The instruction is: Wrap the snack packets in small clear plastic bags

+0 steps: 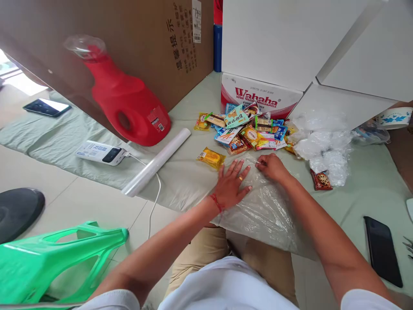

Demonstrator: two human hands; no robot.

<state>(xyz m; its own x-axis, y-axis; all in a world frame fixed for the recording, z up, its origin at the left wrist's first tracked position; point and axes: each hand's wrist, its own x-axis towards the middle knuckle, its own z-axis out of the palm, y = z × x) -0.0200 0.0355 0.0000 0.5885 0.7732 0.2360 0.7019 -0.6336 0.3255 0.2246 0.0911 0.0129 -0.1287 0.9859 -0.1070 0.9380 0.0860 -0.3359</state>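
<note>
A clear plastic bag (264,211) lies flat at the table's front edge, part of it hanging over. My left hand (230,183) rests on it, palm down with fingers spread. At the bag's far edge, my right hand (272,167) is closed in a pinch on the thin plastic. Just beyond my left hand sits a yellow-wrapped snack (211,158). A pile of small packaged snacks (248,129) is heaped farther back. To the right are crumpled clear plastic bags (325,142), with a brown cookie packet (321,180) beside them.
A roll of clear film (158,161), a white power bank (100,153) with a cable and a red jug (129,103) are at left. Behind the snacks stands a Wahaha carton (261,94). A black phone (383,250) lies at right; a green stool (64,262) is lower left.
</note>
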